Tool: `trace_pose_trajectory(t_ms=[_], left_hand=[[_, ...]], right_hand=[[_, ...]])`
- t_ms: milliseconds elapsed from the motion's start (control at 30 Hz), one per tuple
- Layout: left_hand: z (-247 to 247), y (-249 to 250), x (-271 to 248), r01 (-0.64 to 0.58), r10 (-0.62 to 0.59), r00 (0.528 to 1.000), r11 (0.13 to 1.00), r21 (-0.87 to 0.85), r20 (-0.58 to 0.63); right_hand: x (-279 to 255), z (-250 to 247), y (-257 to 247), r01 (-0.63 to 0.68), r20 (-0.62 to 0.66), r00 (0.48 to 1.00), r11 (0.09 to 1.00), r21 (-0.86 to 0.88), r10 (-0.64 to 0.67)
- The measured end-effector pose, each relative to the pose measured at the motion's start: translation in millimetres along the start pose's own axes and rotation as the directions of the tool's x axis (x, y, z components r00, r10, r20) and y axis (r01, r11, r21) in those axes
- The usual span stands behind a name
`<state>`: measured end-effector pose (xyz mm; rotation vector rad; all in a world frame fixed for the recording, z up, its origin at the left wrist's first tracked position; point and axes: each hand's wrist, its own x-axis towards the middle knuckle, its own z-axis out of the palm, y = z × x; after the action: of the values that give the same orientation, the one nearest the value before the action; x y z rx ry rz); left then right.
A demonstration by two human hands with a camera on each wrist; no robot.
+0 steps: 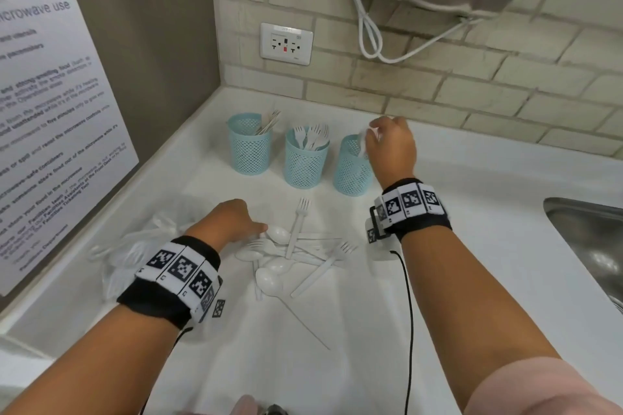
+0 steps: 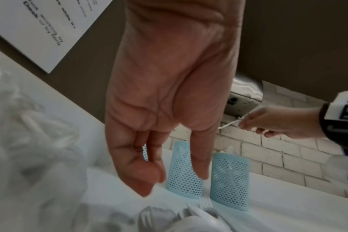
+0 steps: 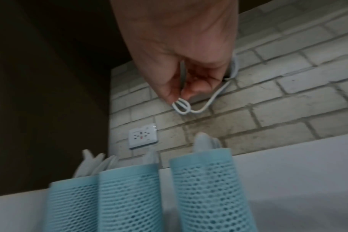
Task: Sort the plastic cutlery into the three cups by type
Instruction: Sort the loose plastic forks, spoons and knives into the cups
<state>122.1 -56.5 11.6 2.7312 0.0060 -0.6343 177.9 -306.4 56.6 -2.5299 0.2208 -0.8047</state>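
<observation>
Three blue mesh cups stand in a row near the tiled wall: the left cup [image 1: 249, 152] holds knives, the middle cup [image 1: 305, 162] forks, the right cup [image 1: 352, 168] spoons. My right hand [image 1: 391, 145] hovers over the right cup [image 3: 205, 180] and pinches a white spoon [image 1: 365, 138], blurred here and seen edge-on in the right wrist view. A pile of white spoons and forks [image 1: 296, 256] lies on the counter in front of the cups. My left hand [image 1: 232, 216] reaches into the pile, one fingertip touching a spoon [image 1: 278, 234]; its fingers [image 2: 153, 172] hang relaxed and hold nothing.
A crumpled clear plastic bag [image 1: 135, 246] lies left of the pile. A steel sink [image 1: 590, 246] is set into the counter at the right. A wall socket [image 1: 286, 44] and a hanging white cable [image 1: 371, 44] are behind the cups. A poster [image 1: 50, 111] covers the left wall.
</observation>
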Motion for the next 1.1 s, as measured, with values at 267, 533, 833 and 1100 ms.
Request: trace_pose_trajectory(t_ms=[267,533,833,1100], left_hand=[[16.2,6.0,-9.8,0.094,-0.12,0.973,0.986,0.134,0.199],[33.6,12.7,-6.3,0.063,-0.074,0.989,0.994,0.087,0.129],[36.3,16.2,12.3,0.02,-0.024,0.997,0.998,-0.053,-0.078],[38.6,15.6,25.4,0.012,-0.025,0.993,0.994,-0.104,-0.118]], right_hand=[[-67.5,61.6,-33.1,0.225,0.816,0.575,0.948,-0.225,0.057],[-74.9,60.7,-24.7,-0.155,0.785,0.592,0.982,-0.112,0.183],[-78.2,31.1,-16.1,0.011,0.901,0.406,0.985,-0.171,0.152],[-91.5,44.1,-11.4,0.022,0.862,0.475,0.977,-0.212,0.177]])
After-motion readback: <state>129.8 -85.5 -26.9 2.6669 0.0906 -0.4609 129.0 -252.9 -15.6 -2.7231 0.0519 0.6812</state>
